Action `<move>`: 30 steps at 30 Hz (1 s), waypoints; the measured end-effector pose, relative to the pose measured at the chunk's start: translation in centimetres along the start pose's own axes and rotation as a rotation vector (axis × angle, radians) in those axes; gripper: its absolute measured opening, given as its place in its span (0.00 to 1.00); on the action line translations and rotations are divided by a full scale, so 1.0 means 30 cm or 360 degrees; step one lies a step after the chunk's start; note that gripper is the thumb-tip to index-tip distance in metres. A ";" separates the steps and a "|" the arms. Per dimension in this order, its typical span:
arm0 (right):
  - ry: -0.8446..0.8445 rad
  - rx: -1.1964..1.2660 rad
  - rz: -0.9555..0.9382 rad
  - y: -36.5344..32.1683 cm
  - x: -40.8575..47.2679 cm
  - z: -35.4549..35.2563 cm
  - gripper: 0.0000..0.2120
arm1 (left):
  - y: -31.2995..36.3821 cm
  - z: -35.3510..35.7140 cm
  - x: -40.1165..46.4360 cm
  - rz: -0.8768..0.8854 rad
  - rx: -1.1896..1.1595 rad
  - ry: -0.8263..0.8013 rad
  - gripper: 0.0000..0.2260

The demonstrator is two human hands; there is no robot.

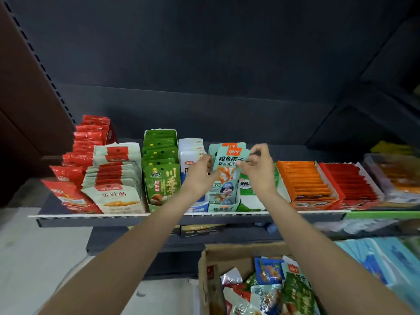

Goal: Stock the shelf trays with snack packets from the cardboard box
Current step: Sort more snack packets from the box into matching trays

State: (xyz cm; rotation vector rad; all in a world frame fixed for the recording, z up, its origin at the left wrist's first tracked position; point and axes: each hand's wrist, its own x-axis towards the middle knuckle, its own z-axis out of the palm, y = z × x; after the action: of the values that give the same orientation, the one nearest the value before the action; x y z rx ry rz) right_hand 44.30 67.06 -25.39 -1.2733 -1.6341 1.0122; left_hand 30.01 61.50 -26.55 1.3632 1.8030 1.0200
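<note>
Both hands up at the mint tray (pixel 223 206), left hand (pixel 201 172) and right hand (pixel 256 165) pinching the mint packet (pixel 228 169) by its side edges, right above that tray. Best to slide it straight down behind the front row (keep it upright, label forward). Cardboard box (pixel 210 289) well below the tray, plenty left.

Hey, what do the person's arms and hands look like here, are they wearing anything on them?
Both forearms are bare all the way to the bottom edge of the picture: no sleeves show. The left hand and right hand wear no gloves. No watch, bracelet or ring can be seen on either wrist or on the fingers, though the picture is a little soft.
</note>
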 end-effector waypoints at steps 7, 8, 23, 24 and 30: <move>-0.0119 -0.0241 -0.0003 0.097 -0.008 -0.011 0.10 | -0.043 0.025 0.028 0.0044 0.0445 -0.0051 0.08; -0.0149 -0.0281 0.0006 0.106 -0.008 -0.015 0.08 | -0.044 0.023 0.030 0.0031 0.0511 -0.0094 0.08; -0.0527 -0.0766 -0.0220 0.096 -0.026 -0.040 0.09 | -0.087 0.035 -0.002 -0.0021 0.0623 -0.0123 0.16; -0.0596 -0.0766 -0.0140 0.108 -0.030 -0.039 0.12 | -0.090 0.037 -0.013 0.0009 0.0586 -0.0124 0.19; -0.0484 -0.0709 -0.0126 0.124 -0.048 -0.011 0.24 | -0.060 0.044 -0.025 0.0238 0.0756 0.0059 0.19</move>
State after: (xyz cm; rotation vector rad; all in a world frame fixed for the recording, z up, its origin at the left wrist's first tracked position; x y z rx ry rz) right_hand 46.05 66.30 -28.90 -1.3706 -2.2181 0.8496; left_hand 30.47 60.75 -28.74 1.7908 2.0820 0.7146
